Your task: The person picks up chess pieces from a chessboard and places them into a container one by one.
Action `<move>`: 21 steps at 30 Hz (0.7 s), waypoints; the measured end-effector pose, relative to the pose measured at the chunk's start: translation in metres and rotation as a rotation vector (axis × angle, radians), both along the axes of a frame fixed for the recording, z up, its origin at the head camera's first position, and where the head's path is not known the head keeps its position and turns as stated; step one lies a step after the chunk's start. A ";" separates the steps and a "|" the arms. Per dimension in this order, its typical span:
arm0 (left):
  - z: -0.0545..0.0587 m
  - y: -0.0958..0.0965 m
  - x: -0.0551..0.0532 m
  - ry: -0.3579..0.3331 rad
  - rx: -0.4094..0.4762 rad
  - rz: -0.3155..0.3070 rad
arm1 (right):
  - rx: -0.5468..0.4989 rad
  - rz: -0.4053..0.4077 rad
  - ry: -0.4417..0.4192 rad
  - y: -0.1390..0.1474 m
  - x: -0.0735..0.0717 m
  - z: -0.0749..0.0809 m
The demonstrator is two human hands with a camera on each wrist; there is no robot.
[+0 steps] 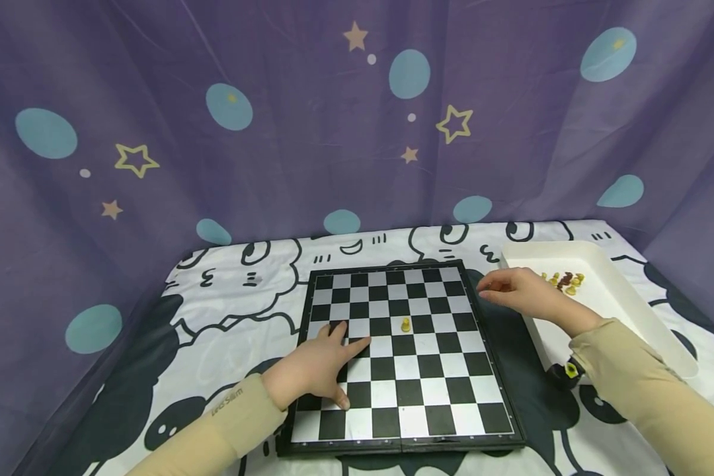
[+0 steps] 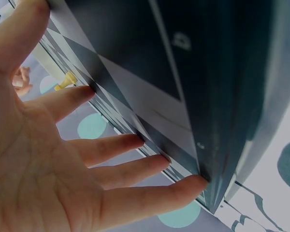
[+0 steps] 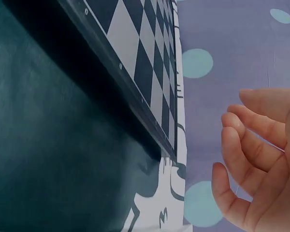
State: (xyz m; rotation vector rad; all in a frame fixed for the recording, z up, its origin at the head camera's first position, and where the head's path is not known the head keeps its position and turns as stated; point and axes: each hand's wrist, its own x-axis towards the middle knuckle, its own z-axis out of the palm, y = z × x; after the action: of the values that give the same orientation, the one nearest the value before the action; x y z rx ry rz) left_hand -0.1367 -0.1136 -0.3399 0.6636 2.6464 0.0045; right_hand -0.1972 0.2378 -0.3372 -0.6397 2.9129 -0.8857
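Observation:
A black-and-white chessboard (image 1: pixel 412 365) with a black frame lies flat on the patterned cloth. On one of its middle squares stands a single yellow chess pawn (image 1: pixel 406 324), which shows in the left wrist view as a small yellow piece (image 2: pixel 66 80). My left hand (image 1: pixel 315 367) rests on the board's left side, fingers spread and fingertips touching the squares. Past the board's right edge hovers my right hand (image 1: pixel 526 294), between board and white tray; its fingers (image 3: pixel 232 186) bend loosely, with nothing seen between them.
To the right stands a shallow white tray (image 1: pixel 601 330) holding several small yellow and dark red pieces (image 1: pixel 565 283). The right forearm reaches over its near part. Behind the cloth-covered table (image 1: pixel 238 284) hangs a purple curtain (image 1: pixel 309 132).

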 end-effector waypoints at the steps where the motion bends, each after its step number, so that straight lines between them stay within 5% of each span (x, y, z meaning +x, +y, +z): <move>1: 0.000 0.000 0.000 -0.001 0.001 0.000 | -0.001 0.003 -0.002 -0.002 0.000 0.000; 13: 0.001 0.000 0.000 -0.004 0.005 -0.001 | -0.035 0.047 -0.086 -0.022 -0.004 -0.004; 21: 0.000 0.000 -0.001 0.008 0.002 -0.005 | -0.048 0.092 -0.066 -0.036 -0.007 -0.004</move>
State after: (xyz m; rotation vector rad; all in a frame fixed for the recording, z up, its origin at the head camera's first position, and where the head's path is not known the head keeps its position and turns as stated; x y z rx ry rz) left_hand -0.1373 -0.1140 -0.3398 0.6726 2.6527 0.0032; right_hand -0.2044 0.2020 -0.3407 -0.7269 2.7872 -0.9502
